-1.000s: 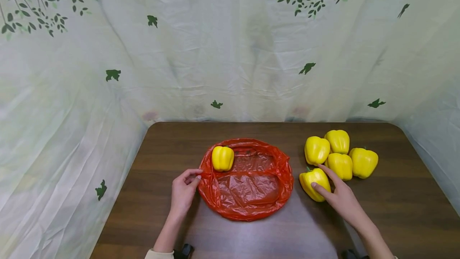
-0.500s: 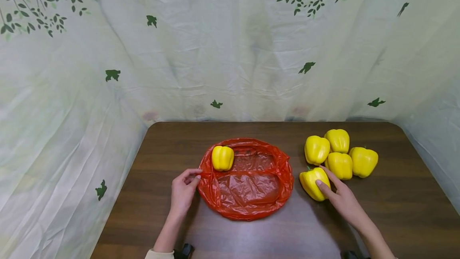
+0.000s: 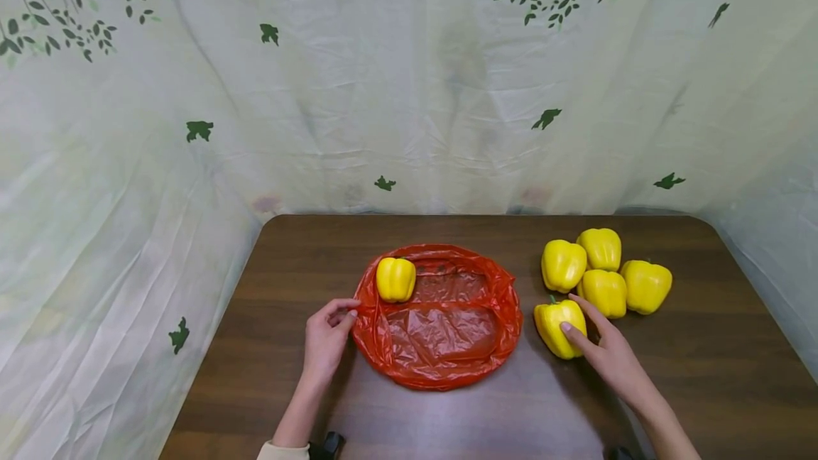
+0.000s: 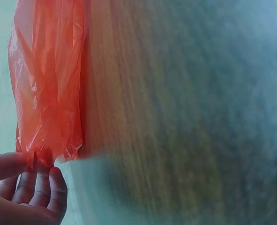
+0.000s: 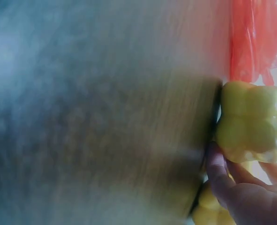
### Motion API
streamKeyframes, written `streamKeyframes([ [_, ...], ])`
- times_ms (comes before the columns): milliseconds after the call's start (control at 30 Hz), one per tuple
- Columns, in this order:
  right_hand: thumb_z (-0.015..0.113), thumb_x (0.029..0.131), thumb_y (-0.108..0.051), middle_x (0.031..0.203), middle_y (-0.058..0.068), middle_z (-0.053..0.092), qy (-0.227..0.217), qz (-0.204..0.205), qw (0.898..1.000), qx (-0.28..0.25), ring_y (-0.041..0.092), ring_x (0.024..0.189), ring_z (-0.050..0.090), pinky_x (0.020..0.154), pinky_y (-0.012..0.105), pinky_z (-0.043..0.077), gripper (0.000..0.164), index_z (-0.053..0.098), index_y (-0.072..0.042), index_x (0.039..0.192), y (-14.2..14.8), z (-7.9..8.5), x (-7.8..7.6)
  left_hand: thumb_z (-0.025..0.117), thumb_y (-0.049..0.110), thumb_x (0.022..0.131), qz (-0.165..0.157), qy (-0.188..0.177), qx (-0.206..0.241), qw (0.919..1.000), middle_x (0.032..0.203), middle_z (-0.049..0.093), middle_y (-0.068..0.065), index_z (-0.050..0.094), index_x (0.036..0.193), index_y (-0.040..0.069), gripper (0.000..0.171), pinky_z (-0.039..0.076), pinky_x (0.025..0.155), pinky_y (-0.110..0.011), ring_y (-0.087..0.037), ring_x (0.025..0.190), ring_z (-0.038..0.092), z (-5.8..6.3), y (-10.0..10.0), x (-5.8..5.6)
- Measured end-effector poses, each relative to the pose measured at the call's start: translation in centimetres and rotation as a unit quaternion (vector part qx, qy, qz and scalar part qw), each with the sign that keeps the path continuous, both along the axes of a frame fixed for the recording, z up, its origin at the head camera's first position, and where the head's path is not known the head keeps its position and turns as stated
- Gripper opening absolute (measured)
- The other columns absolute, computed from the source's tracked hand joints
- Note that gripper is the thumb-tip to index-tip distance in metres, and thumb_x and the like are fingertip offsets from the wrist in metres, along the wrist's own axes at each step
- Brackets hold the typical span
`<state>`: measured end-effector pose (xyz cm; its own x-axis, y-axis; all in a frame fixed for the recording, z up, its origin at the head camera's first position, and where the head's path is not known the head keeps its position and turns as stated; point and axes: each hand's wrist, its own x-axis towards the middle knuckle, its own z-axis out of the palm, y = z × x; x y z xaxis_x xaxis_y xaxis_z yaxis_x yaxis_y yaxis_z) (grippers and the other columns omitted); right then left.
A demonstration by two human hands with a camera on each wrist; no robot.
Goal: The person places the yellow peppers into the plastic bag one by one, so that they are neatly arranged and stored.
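Observation:
A red plastic bag (image 3: 441, 336) stands on the table with its mouth spread wide and facing up. One yellow bell pepper (image 3: 396, 280) lies inside, by the bag's far left rim. My left hand (image 3: 327, 339) pinches the left edge of the bag between thumb and fingers; in the left wrist view the film bunches at the fingertips. To the right of the bag, my right hand (image 3: 603, 353) grips another yellow bell pepper (image 3: 557, 329), thumb on its near side and fingers round its right side. Its green stem points away. The right wrist view shows fingers (image 5: 217, 168) against this pepper's side.
Several more yellow bell peppers (image 3: 561, 266) sit grouped at the back right of the brown wooden table (image 3: 307, 247), just beyond my right hand. A pale cloth (image 3: 409, 91) printed with leaves hangs behind and beside the table.
The pepper under my right hand has turned slightly more upright and shifted a little. My right thumb has slid a bit to the right on it. The left hand and bag stay put.

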<state>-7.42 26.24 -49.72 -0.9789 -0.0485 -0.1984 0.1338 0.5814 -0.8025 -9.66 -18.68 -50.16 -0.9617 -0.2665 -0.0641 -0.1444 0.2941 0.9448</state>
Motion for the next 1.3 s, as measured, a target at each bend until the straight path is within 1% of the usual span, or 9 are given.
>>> streamKeyframes([
  [167, 0.060, 0.094, -0.050, 0.154, 0.025, 0.029, 0.013, 0.004, 1.000, -0.010, 0.044, 0.133, 0.034, 0.100, 0.067, 0.031, 0.077, 0.029, -0.013, 0.154, -0.1, 0.2, 0.0, 0.063, 0.001, 0.093, 0.000, -0.001, -0.004, 1.0000, 0.101, 0.066, -0.014, 0.074, 0.106, 0.006, 0.017, 0.045, 0.054, -0.023, -0.024, 0.070, 0.053, 0.1, -0.1, 0.0],
  [233, 0.062, 0.093, -0.049, 0.152, 0.024, 0.032, 0.020, 0.005, 1.000, -0.010, 0.043, 0.130, 0.039, 0.099, 0.064, 0.035, 0.077, 0.031, -0.012, 0.153, -0.2, 0.3, 0.0, 0.063, 0.001, 0.093, 0.000, 0.000, -0.003, 1.0000, 0.101, 0.066, -0.014, 0.074, 0.106, 0.006, 0.017, 0.044, 0.054, -0.023, -0.023, 0.070, 0.053, 0.0, -0.1, -0.1],
  [433, 0.065, 0.091, -0.050, 0.143, 0.022, 0.044, 0.026, -0.001, 1.000, 0.015, 0.038, 0.119, 0.049, 0.094, 0.058, 0.044, 0.071, 0.041, -0.014, 0.148, -0.7, 0.5, 0.4, 0.063, -0.001, 0.092, -0.002, 0.000, -0.002, 1.0000, 0.099, 0.066, -0.014, 0.074, 0.104, 0.005, 0.017, 0.045, 0.054, -0.023, -0.023, 0.069, 0.053, -0.1, -0.1, -0.1],
  [600, 0.065, 0.090, -0.052, 0.143, 0.021, 0.046, 0.025, -0.005, 1.000, 0.017, 0.037, 0.120, 0.050, 0.093, 0.056, 0.046, 0.071, 0.044, -0.015, 0.147, -0.8, 0.4, 0.6, 0.063, 0.000, 0.093, 0.002, -0.004, -0.010, 0.9999, 0.100, 0.065, -0.013, 0.074, 0.104, 0.006, 0.017, 0.045, 0.053, -0.023, -0.023, 0.069, 0.053, -0.2, -0.2, 0.1],
  [767, 0.062, 0.092, -0.050, 0.146, 0.023, 0.042, 0.016, 0.009, 1.000, 0.013, 0.038, 0.122, 0.049, 0.095, 0.057, 0.044, 0.071, 0.039, -0.013, 0.149, -1.0, 0.4, 1.0, 0.063, 0.000, 0.093, 0.002, -0.009, -0.012, 0.9999, 0.100, 0.065, -0.013, 0.074, 0.105, 0.007, 0.017, 0.044, 0.054, -0.023, -0.022, 0.069, 0.052, -0.1, -0.2, 0.2],
  [900, 0.062, 0.094, -0.048, 0.148, 0.023, 0.039, 0.020, 0.015, 1.000, 0.009, 0.040, 0.125, 0.046, 0.096, 0.059, 0.043, 0.071, 0.037, -0.012, 0.150, -1.2, 0.5, 1.3, 0.063, 0.000, 0.093, 0.001, -0.006, -0.009, 0.9999, 0.099, 0.065, -0.014, 0.074, 0.104, 0.006, 0.017, 0.043, 0.053, -0.023, -0.020, 0.068, 0.051, 0.0, -0.1, 0.1],
  [1033, 0.064, 0.092, -0.048, 0.145, 0.021, 0.044, 0.032, 0.002, 0.999, 0.008, 0.039, 0.123, 0.048, 0.092, 0.056, 0.047, 0.069, 0.041, -0.011, 0.147, -1.4, 0.5, 1.5, 0.063, 0.000, 0.093, -0.001, -0.005, -0.007, 1.0000, 0.099, 0.065, -0.014, 0.074, 0.104, 0.006, 0.017, 0.043, 0.052, -0.023, -0.020, 0.067, 0.051, 0.0, -0.1, 0.1],
  [1167, 0.066, 0.089, -0.051, 0.141, 0.020, 0.048, 0.029, -0.016, 0.999, 0.007, 0.038, 0.120, 0.051, 0.089, 0.053, 0.050, 0.070, 0.045, -0.012, 0.144, -1.5, 0.6, 1.6, 0.062, 0.000, 0.093, -0.001, -0.007, -0.002, 1.0000, 0.099, 0.066, -0.013, 0.074, 0.104, 0.007, 0.018, 0.045, 0.054, -0.023, -0.022, 0.069, 0.052, 0.1, -0.1, 0.0],
  [1300, 0.068, 0.088, -0.053, 0.141, 0.018, 0.049, 0.026, -0.028, 0.999, 0.000, 0.038, 0.120, 0.052, 0.088, 0.052, 0.051, 0.071, 0.047, -0.013, 0.143, -1.6, 0.9, 1.7, 0.062, 0.001, 0.093, 0.001, -0.009, 0.000, 1.0000, 0.099, 0.066, -0.012, 0.074, 0.104, 0.008, 0.018, 0.047, 0.056, -0.024, -0.025, 0.072, 0.054, 0.1, 0.0, 0.0],
])
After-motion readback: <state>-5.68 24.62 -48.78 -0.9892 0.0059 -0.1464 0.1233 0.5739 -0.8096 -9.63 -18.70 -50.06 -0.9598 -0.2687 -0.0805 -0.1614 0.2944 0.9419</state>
